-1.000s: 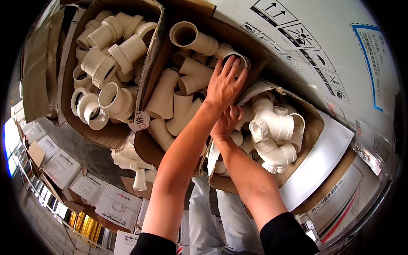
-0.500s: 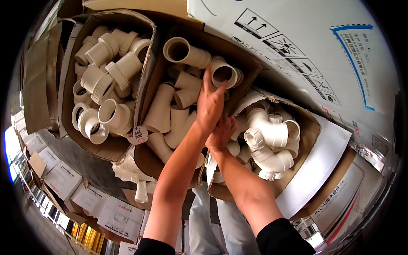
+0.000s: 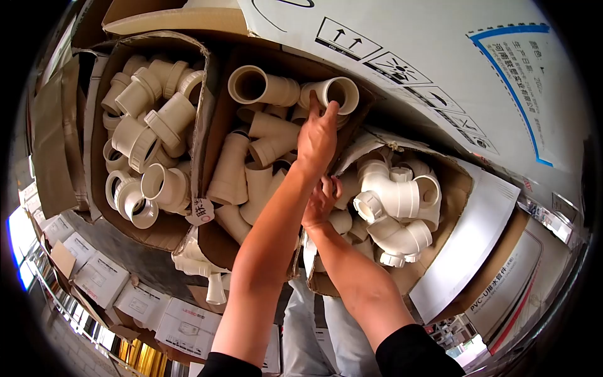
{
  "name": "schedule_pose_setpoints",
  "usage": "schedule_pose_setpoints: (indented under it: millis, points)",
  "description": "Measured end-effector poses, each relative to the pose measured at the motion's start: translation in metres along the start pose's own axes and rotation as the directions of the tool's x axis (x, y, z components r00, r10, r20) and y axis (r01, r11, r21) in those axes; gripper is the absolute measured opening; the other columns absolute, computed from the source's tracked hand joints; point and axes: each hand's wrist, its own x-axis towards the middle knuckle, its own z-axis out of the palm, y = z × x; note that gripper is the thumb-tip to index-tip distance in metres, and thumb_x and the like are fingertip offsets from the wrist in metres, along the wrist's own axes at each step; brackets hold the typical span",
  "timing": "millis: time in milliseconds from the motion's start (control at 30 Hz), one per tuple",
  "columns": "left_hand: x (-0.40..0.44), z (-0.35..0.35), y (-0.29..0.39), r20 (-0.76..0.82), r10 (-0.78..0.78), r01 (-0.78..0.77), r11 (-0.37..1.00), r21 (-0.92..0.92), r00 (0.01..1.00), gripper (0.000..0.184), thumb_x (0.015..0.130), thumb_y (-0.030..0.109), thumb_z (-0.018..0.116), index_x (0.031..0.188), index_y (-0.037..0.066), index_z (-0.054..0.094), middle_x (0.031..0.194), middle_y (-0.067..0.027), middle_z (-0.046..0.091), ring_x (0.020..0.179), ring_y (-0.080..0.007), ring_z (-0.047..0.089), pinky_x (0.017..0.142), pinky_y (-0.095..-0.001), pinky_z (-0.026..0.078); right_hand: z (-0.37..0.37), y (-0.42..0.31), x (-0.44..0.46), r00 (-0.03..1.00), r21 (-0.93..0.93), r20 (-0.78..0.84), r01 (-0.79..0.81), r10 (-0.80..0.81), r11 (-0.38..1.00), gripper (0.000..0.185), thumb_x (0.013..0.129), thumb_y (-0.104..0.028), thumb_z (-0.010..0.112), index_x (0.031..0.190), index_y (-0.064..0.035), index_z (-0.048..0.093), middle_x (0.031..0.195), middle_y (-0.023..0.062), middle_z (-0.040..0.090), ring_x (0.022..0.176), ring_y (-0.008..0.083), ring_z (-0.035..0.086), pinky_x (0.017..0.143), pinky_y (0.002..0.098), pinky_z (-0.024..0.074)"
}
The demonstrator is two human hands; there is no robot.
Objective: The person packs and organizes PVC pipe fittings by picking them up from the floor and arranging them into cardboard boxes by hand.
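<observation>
My left hand (image 3: 317,138) reaches into the middle cardboard box (image 3: 217,129) and pinches the rim of a cream plastic pipe fitting (image 3: 308,93), whose round mouth faces me. Beside that fitting lies another tubular fitting (image 3: 281,90). Below are Y-shaped branch fittings (image 3: 276,137) and a long bent one (image 3: 229,169). My right hand (image 3: 321,204) is closed, its fingers curled at the edge between the middle box and the right box (image 3: 449,235). My left forearm passes close to it and covers part of the middle box. White trap fittings (image 3: 399,196) fill the right box.
A left box (image 3: 94,157) holds several threaded couplings (image 3: 173,119). A large white printed carton (image 3: 433,38) stands behind the boxes. More white cartons (image 3: 188,323) line the lower left. A PVC-U carton (image 3: 509,289) is at the right.
My left hand has moved up and away from me with the pipe fitting, whose mouth has turned to the right. My right hand stays at the box edge. The view has shifted slightly.
</observation>
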Motion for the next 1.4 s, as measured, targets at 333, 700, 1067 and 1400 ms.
schedule_pose_setpoints:
  millis: [333,700,1067,1400]
  points:
    - [-0.015,0.004,0.011,0.014,-0.048,0.049,0.996,-0.076,0.999,0.032,0.091,-0.004,0.050,0.118,0.011,0.057,0.143,-0.0429,0.040,0.095,-0.0568,0.062,0.073,-0.0505,0.058,0.010,0.004,-0.005,0.985,0.147,-0.173,0.024,0.002,0.989,0.035,0.082,-0.037,0.065,0.107,-0.0125,0.069,0.111,0.0063,0.067,0.113,0.0268,0.055,0.107,0.0494,0.0331]
    - [0.003,-0.026,-0.024,0.006,-0.103,0.099,0.935,-0.340,0.995,0.017,0.101,0.006,0.050,0.117,0.006,0.054,0.102,-0.0259,0.062,0.092,-0.0489,0.060,0.074,-0.0502,0.049,-0.008,-0.012,0.013,0.999,0.003,-0.026,-0.047,0.047,0.999,0.020,0.072,-0.016,0.066,0.092,-0.0181,0.066,0.106,-0.0029,0.066,0.095,0.0198,0.055,0.101,0.0452,0.0349]
    - [-0.024,-0.006,-0.015,0.055,-0.218,0.205,0.765,-0.610,0.974,0.059,0.100,0.001,0.053,0.148,0.005,0.020,0.135,-0.0317,0.056,0.116,-0.0330,0.065,0.096,-0.0385,0.052,-0.007,-0.006,0.009,1.000,-0.002,-0.031,0.000,0.000,1.000,0.022,0.083,-0.032,0.067,0.096,-0.0148,0.067,0.104,0.0024,0.066,0.098,0.0226,0.055,0.103,0.0476,0.0343]
    - [-0.127,-0.053,-0.007,0.146,-0.463,0.460,0.694,-0.554,0.874,0.023,0.100,0.004,0.055,0.122,-0.001,0.059,0.115,-0.0154,0.070,0.110,-0.0233,0.067,0.094,-0.0350,0.052,0.001,-0.005,0.008,0.998,-0.095,-0.051,0.025,-0.030,0.995,0.023,0.079,-0.034,0.067,0.096,-0.0192,0.070,0.105,-0.0024,0.066,0.103,0.0221,0.054,0.106,0.0486,0.0316]
